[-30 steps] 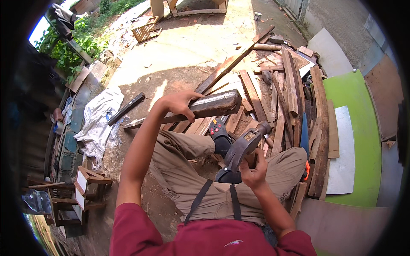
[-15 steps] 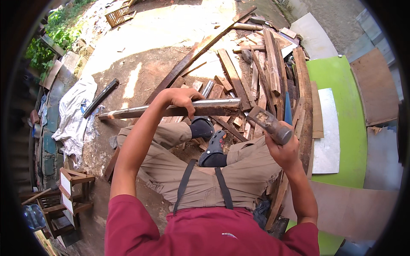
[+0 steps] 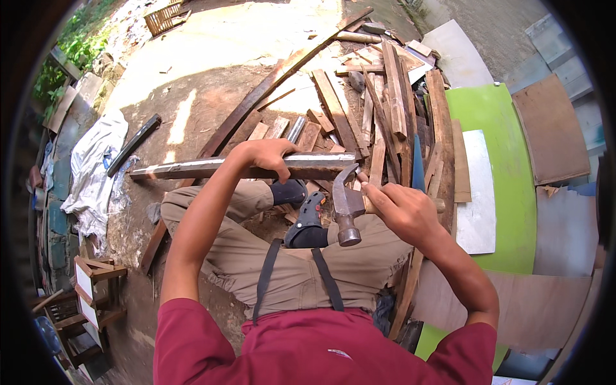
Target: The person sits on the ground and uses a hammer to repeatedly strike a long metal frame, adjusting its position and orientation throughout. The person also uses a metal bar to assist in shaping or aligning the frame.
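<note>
A long dark wooden beam (image 3: pixel 321 169) with a whitish strip along its top edge lies crosswise in front of my legs. My left hand (image 3: pixel 269 156) is closed over its upper edge, right of its middle. In my right hand (image 3: pixel 409 208) I grip a claw hammer (image 3: pixel 348 200) by its wooden handle, close behind the head. The hammer's claw points away from me, with its tip beside the beam's right end; whether it touches cannot be made out. Its round striking face is turned toward my lap.
Beyond the beam, a pile of loose planks (image 3: pixel 333 106) spreads to the right. A green panel (image 3: pixel 497 173) and other flat sheets lie at my right. To the left are a white cloth (image 3: pixel 96 167), a dark bar (image 3: pixel 133 146) and a small wooden frame (image 3: pixel 96 289).
My right hand has moved left and turned the hammer, bringing its claw to the beam's right end. My left hand keeps its hold on the beam. The whole view has shifted slightly.
</note>
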`<state>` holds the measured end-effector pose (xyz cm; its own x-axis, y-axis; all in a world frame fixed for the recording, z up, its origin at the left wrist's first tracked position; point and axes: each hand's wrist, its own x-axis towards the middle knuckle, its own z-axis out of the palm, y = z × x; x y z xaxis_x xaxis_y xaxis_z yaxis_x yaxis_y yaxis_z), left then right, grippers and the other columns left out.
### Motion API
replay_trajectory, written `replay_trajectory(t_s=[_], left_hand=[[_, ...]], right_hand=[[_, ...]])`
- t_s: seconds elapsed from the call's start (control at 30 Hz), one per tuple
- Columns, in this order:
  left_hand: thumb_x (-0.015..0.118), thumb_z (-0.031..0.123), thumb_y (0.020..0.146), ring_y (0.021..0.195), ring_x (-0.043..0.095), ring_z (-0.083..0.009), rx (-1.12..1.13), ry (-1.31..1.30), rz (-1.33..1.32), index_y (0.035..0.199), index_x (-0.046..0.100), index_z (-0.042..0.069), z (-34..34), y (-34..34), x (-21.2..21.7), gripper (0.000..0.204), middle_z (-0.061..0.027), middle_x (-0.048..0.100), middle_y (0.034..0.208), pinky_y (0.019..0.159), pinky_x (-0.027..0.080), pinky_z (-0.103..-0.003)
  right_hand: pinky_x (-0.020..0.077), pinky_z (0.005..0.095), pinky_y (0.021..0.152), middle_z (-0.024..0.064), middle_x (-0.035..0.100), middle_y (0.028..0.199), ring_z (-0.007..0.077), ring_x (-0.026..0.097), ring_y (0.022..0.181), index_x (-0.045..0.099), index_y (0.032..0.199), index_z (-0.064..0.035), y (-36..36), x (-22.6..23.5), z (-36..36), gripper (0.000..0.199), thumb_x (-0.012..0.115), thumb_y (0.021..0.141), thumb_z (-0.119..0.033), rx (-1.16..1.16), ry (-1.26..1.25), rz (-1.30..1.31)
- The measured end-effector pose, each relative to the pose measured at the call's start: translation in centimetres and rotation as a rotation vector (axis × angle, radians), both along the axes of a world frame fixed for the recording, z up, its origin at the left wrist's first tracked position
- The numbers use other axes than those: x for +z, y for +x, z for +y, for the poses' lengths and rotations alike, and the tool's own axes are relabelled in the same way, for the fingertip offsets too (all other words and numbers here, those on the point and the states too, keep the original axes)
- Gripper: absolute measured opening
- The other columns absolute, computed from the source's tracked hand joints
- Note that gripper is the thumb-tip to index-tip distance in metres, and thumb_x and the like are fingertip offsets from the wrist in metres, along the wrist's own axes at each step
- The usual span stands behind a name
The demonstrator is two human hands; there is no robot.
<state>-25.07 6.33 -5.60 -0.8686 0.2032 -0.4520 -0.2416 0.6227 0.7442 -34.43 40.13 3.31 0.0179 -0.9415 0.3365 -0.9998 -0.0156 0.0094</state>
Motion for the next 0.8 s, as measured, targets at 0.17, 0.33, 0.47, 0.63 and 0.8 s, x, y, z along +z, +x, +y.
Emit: replay_trajectory(t_s=[0.17, 0.33, 0.47, 0.63, 0.8], left_hand=[[0.078, 0.019, 0.054, 0.092, 0.068, -0.0270, 0.015, 0.028, -0.020, 0.126, 0.063, -0.004, 0.2, -0.1, 0.3, 0.077, -0.0184, 0.072, 0.103, 0.085, 0.052, -0.037], [0.088, 0.027, 0.058, 0.094, 0.069, -0.0276, 0.032, -0.052, 0.050, 0.128, 0.062, -0.003, 1.4, 0.1, 1.6, 0.080, -0.0194, 0.072, 0.104, 0.086, 0.053, -0.037], [0.091, 0.027, 0.062, 0.095, 0.069, -0.0267, 0.019, -0.059, 0.047, 0.126, 0.063, -0.002, 1.2, 0.4, 0.8, 0.076, -0.0174, 0.073, 0.105, 0.086, 0.052, -0.037], [0.089, 0.023, 0.062, 0.096, 0.067, -0.0236, -0.012, 0.014, 0.086, 0.125, 0.065, 0.000, 1.7, 3.9, 1.5, 0.071, -0.0159, 0.073, 0.107, 0.087, 0.051, -0.034], [0.090, 0.028, 0.060, 0.104, 0.067, -0.0316, 0.018, -0.112, 0.212, 0.130, 0.060, 0.000, 1.9, 4.0, 2.8, 0.080, -0.0204, 0.070, 0.115, 0.092, 0.050, -0.037]], right_hand=[[0.0498, 0.0347, 0.057, 0.0038, 0.054, 0.076, 0.0195, 0.063, 0.066, 0.065, 0.123, -0.0080, -0.5, -0.6, -0.2, 0.042, 0.073, 0.082, -0.014, -0.026, 0.077, 0.028], [0.0508, 0.0353, 0.058, 0.0040, 0.056, 0.079, 0.0208, 0.065, 0.068, 0.065, 0.123, -0.0115, -0.6, -0.2, -0.5, 0.039, 0.069, 0.084, -0.013, -0.081, 0.154, 0.010], [0.0516, 0.0376, 0.059, 0.0049, 0.058, 0.081, 0.0233, 0.067, 0.070, 0.066, 0.116, -0.0116, -2.3, 0.4, -0.4, 0.032, 0.064, 0.084, -0.011, -0.136, 0.267, 0.097], [0.0541, 0.0462, 0.061, 0.0094, 0.063, 0.079, 0.0329, 0.069, 0.072, 0.060, 0.101, -0.0115, -12.0, -1.5, 4.3, 0.014, 0.066, 0.089, -0.015, -0.377, 0.221, 0.062], [0.0563, 0.0415, 0.074, 0.0190, 0.073, 0.101, 0.0379, 0.071, 0.091, 0.069, 0.111, -0.0027, -11.3, -3.8, 7.2, 0.033, 0.070, 0.078, 0.001, -0.468, -0.020, -0.237]])
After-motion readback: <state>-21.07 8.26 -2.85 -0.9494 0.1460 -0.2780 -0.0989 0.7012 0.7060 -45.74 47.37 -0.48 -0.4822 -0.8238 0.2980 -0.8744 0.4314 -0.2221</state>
